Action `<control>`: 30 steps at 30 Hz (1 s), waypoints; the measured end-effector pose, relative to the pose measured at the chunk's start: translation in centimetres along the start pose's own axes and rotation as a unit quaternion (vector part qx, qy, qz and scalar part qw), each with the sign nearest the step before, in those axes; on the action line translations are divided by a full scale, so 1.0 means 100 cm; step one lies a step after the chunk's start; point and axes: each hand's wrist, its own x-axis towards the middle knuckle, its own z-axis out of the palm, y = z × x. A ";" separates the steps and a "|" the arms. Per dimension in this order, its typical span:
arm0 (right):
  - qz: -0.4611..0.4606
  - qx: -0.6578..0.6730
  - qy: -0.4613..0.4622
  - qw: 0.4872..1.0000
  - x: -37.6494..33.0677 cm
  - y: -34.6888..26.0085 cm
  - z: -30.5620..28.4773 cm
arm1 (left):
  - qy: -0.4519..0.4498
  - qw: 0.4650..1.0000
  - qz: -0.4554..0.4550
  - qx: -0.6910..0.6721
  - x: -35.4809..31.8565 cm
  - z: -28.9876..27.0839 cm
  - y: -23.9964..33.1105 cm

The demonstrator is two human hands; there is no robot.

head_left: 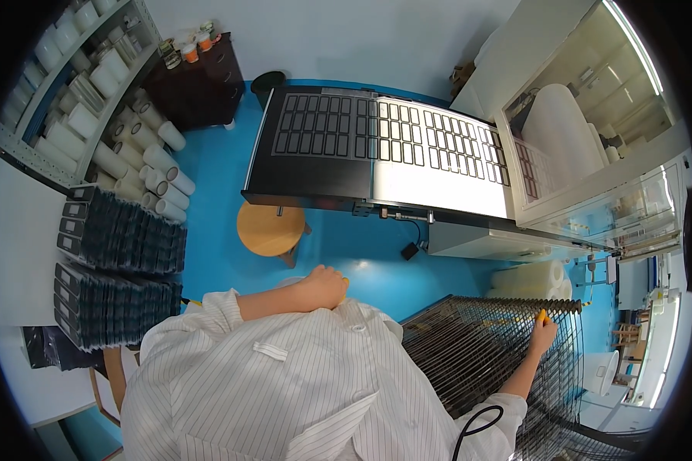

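Observation:
My left hand (323, 286) is closed in front of my striped shirt, with a small yellow patch at its finger side. Whatever it may hold is hidden. Stretched out to the right, my right hand (543, 336) has its fingers closed at the upper edge of a wire drying rack (469, 338), a stack of many thin metal shelves. A yellow-orange tip (542, 316), perhaps a finger cot, shows on that hand. Ahead of me is a long machine bed (311, 178), where sheets printed with rows of dark-outlined rectangles (400, 132) lie, half on black and half on a bright surface.
A round wooden stool (271, 228) stands before the machine. At the right is a glazed machine housing (592, 131) with a large white roll. Stacked dark trays (123, 230), white rolls (158, 169) on and below a shelf, and a dark cabinet (200, 84) line the left.

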 end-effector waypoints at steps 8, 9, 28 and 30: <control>0.017 -0.010 -0.003 1.000 -0.004 -0.013 -0.007 | 0.031 0.999 0.004 -0.019 0.000 0.004 -0.002; 0.017 -0.010 -0.002 1.000 -0.004 -0.011 -0.007 | 0.032 0.999 0.006 -0.022 0.000 0.004 -0.002; 0.017 -0.002 -0.002 1.000 -0.002 -0.005 -0.002 | 0.029 0.999 0.012 -0.006 0.004 0.000 -0.001; 0.015 -0.004 0.001 1.000 -0.001 -0.003 -0.002 | 0.021 1.000 0.010 -0.005 0.004 -0.003 0.000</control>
